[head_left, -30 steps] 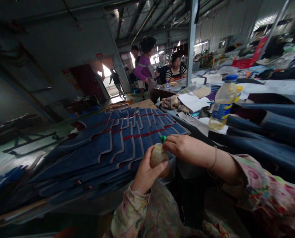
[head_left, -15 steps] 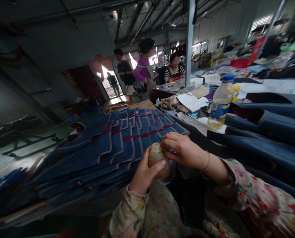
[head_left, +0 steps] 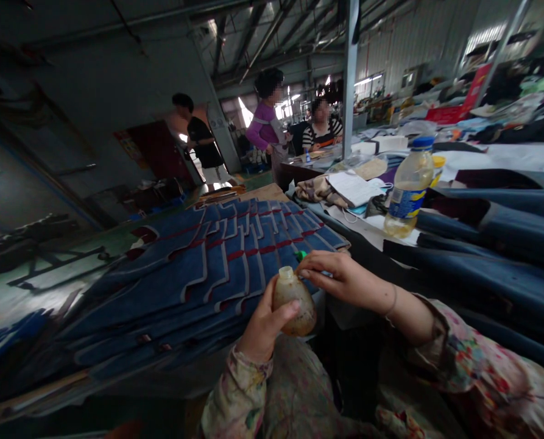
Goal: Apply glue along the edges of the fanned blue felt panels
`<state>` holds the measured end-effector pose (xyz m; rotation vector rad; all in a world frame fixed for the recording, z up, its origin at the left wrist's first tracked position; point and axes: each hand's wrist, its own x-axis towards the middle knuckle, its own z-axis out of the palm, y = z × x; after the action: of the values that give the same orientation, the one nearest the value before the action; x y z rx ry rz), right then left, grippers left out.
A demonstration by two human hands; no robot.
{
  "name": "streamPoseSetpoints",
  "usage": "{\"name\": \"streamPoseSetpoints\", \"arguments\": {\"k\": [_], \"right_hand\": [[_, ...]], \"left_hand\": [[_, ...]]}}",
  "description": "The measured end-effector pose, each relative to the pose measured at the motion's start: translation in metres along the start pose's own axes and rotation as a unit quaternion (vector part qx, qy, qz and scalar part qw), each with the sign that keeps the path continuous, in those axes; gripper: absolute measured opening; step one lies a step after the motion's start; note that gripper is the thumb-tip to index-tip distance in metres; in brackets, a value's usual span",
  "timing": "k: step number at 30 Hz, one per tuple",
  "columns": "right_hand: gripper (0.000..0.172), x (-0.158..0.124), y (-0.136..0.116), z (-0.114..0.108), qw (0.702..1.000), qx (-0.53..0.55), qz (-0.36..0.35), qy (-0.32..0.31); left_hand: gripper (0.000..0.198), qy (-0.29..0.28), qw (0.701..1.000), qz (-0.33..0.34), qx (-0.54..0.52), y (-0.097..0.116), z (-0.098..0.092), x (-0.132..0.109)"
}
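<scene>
My left hand (head_left: 263,317) is wrapped round a small, squat plastic bottle (head_left: 296,308), its thumb across the front. The bottle is cloudy, with brownish stains and contents, and its pale neck is uncapped. Close to the neck on the right is my right hand (head_left: 331,274), palm down with fingers bent together. A bright green cap (head_left: 301,255) shows at its far fingertips, partly hidden by the fingers. Beyond both hands lie layered blue fabric pieces (head_left: 248,268) with grey edging and dark red strips.
A blue-capped drink bottle (head_left: 409,189) stands on the right-hand table near white papers (head_left: 354,188). Dark blue fabric (head_left: 504,225) is heaped at the right. A metal post (head_left: 350,85) rises behind. Several people are farther back, including one in purple (head_left: 265,131).
My right hand has shifted slightly right, and more of the green cap shows. The small bottle has turned a little in my left hand. A person in black has moved left in the background.
</scene>
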<state>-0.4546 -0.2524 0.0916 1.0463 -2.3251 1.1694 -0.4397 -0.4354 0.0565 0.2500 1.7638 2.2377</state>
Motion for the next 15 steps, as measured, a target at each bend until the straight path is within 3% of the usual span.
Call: {"name": "streamPoseSetpoints", "arguments": {"k": [7,15], "right_hand": [[0.017,0.004,-0.007,-0.01,0.987,-0.145,-0.044,-0.058],[0.017,0.008,-0.011,-0.018,0.928,-0.318,-0.115,-0.154]], "left_hand": [[0.067,0.0,0.995,0.004,0.099,0.001,-0.002,0.001],[0.064,-0.025,0.986,0.019,0.165,0.002,-0.004,-0.001]]}}
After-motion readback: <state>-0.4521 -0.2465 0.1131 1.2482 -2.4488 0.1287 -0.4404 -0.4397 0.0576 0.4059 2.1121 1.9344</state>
